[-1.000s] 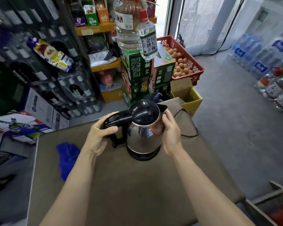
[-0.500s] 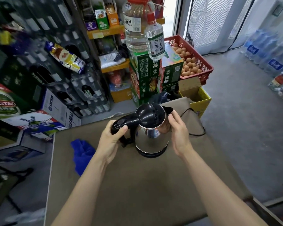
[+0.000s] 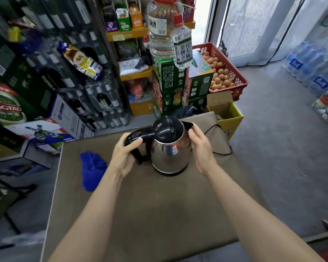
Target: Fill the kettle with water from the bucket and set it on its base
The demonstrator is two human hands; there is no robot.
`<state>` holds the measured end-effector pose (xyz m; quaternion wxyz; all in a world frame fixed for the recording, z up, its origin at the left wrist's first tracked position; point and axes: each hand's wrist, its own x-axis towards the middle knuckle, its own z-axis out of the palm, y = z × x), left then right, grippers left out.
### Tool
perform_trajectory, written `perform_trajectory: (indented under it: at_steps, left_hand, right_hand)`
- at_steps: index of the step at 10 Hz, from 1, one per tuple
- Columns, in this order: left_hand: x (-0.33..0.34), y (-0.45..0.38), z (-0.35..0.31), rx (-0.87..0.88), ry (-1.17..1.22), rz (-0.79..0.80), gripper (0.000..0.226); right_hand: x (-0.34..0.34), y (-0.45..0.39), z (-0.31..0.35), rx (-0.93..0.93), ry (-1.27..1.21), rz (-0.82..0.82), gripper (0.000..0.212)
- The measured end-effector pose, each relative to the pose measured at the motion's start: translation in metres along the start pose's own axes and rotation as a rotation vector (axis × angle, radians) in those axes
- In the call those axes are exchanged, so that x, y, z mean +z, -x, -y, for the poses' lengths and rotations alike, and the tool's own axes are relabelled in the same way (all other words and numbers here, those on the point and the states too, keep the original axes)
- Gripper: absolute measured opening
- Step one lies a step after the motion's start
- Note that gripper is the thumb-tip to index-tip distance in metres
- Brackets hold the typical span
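A steel kettle with a black lid and black handle stands upright on its black base, near the far side of a brown table. My left hand is wrapped around the handle, thumb on its top. My right hand rests flat against the kettle's right side by the spout. The lid is down. A black power cord runs off to the right behind my right hand. No bucket is in view.
A crumpled blue cloth lies on the table left of the kettle. Beyond the table stand stacked drink crates, green cartons, a red egg crate and an open yellow box. Grey floor lies to the right.
The camera has shifted, so the scene sits further right and lower in frame. Both hands keep their hold on the kettle, which stays on its base.
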<state>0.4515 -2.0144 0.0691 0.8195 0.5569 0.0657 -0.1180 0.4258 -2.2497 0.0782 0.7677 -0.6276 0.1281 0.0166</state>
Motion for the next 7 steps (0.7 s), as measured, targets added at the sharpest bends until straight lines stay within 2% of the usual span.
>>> perform_trajectory:
  at_steps: [2, 3, 4, 5, 6, 7]
  left_hand:
    - [-0.005, -0.005, -0.006, -0.059, -0.105, 0.020, 0.045]
    - [-0.009, -0.007, -0.008, -0.123, -0.181, 0.022, 0.047]
    - [-0.010, -0.003, -0.009, -0.154, -0.283, -0.028, 0.060]
    - [-0.010, 0.009, -0.007, -0.088, -0.434, -0.110, 0.072]
    - [-0.023, 0.029, 0.002, -0.089, -0.601, -0.114, 0.075]
    - [-0.048, 0.089, 0.035, -0.149, -0.706, -0.233, 0.054]
  right_hand:
    - [0.009, 0.002, -0.007, -0.029, 0.163, -0.038, 0.043]
    - [0.012, 0.002, -0.010, -0.009, 0.278, -0.090, 0.057]
    - [0.013, 0.009, -0.015, -0.012, 0.373, -0.138, 0.060]
    - [0.014, 0.024, -0.022, -0.008, 0.476, -0.141, 0.054]
    - [0.005, 0.037, -0.030, -0.003, 0.646, -0.113, 0.039]
    - [-0.013, 0.059, -0.032, 0.080, 0.885, -0.117, 0.046]
